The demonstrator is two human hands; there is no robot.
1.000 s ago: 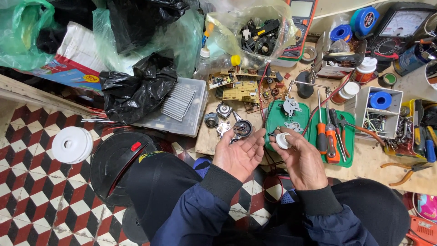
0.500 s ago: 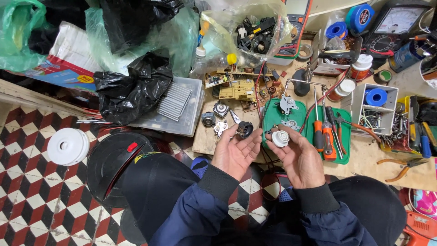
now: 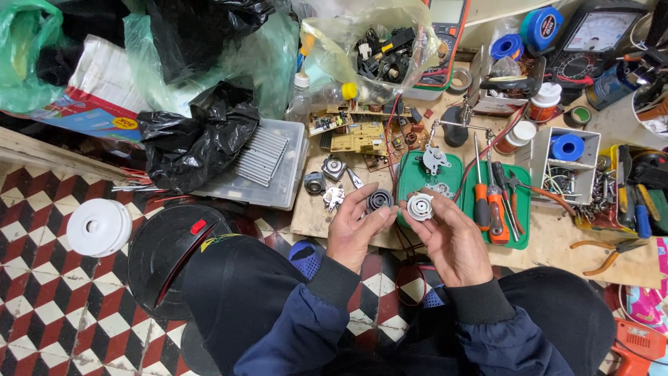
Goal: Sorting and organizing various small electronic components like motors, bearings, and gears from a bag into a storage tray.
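Now raised off the green tray: left hand pinching black ribbed ring, right hand gripping pale round cap, held closer together than earlier.

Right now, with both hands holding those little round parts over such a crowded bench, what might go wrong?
1. The left hand holds the dark ribbed ring only at its fingertips; if it slips, it could roll off among the clutter.
2. The pale round hub in the right hand hovers above the green tray; dropped, it might knock the small metal parts lying nearby.
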